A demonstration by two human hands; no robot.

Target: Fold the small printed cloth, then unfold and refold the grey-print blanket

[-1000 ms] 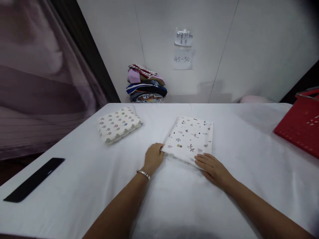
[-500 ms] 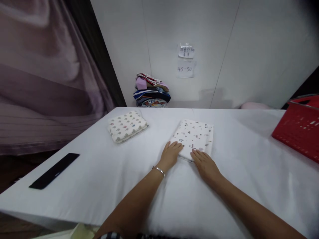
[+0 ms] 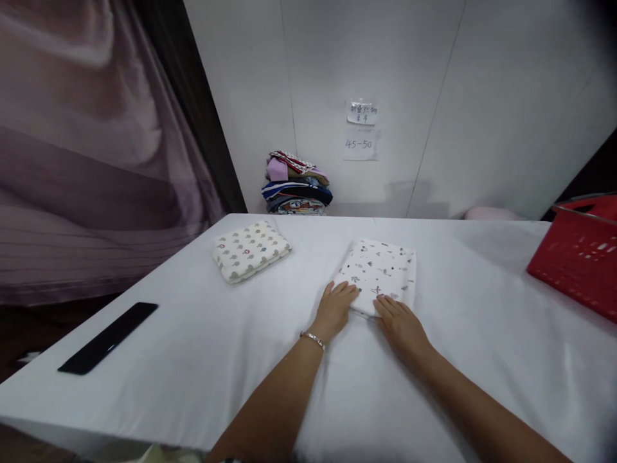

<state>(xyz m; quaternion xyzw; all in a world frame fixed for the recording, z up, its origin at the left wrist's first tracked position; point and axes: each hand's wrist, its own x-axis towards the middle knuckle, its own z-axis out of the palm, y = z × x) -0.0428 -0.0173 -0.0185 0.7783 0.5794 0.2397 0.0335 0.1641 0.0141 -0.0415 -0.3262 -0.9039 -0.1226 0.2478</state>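
A folded white cloth with small printed figures lies in the middle of the white table. My left hand, a bracelet at its wrist, rests flat and open on the cloth's near left corner. My right hand lies flat and open on the near edge beside it. A second folded cloth with a dotted tree print sits to the left, apart from both hands.
A red plastic basket stands at the right edge of the table. A long black flat object lies near the left edge. A pile of folded coloured clothes sits behind the table against the white wall, under two paper notes.
My left hand has moved from gripping the cloth's left corner to lying flat on its near edge. Both hands have drawn closer together. The view has shifted back and down a little.
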